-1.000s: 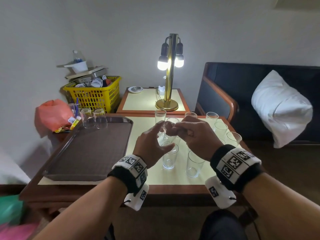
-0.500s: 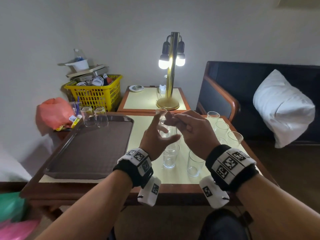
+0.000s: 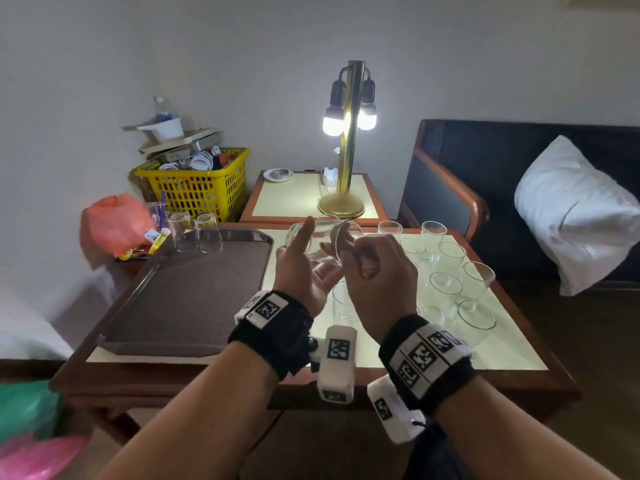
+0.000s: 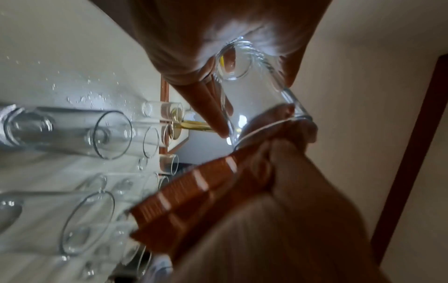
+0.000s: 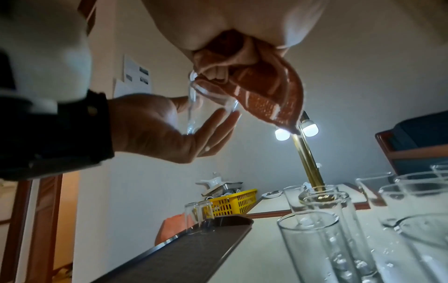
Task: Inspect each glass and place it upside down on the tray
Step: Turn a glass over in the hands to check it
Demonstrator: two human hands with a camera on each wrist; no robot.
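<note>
Left hand (image 3: 298,271) holds one glass (image 4: 254,92), right hand (image 3: 381,282) grips one cloth (image 5: 271,95); I count two inverted glasses (image 3: 207,233) on tray (image 3: 187,299).

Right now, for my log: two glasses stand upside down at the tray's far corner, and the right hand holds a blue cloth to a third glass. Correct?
No: the cloth is orange-brown, not blue, as the right wrist view shows. Two glasses do stand upside down at the tray's far corner, and the right hand holds the cloth to a third glass.
</note>
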